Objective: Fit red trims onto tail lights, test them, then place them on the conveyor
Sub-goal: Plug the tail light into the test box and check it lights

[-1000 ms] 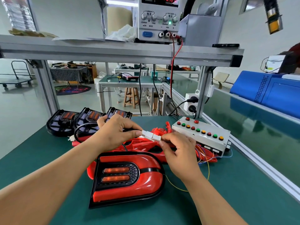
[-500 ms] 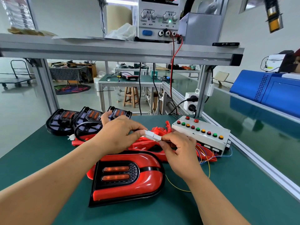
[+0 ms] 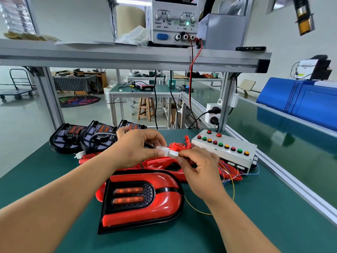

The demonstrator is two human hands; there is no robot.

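Observation:
A tail light [image 3: 142, 199] with its red trim fitted lies flat on the green table [image 3: 255, 216] in front of me. Above it, my left hand [image 3: 138, 148] pinches one half of a white plug connector [image 3: 167, 151] and my right hand [image 3: 200, 170] pinches the other half; the two halves meet between my fingertips. A black cable runs from the left half back towards the tail light. Loose red trims [image 3: 164, 161] are piled behind the light. Three untrimmed black tail lights [image 3: 82, 136] stand in a row at the far left.
A white test box [image 3: 226, 148] with coloured buttons sits at the right, thin coloured wires trailing from it. The green conveyor [image 3: 273, 128] runs along the right side behind an aluminium rail. A power supply [image 3: 175, 21] stands on the overhead shelf [image 3: 127, 57].
Both hands stay at the connector, holding its two halves together; they have drifted very slightly. The tail light has not moved.

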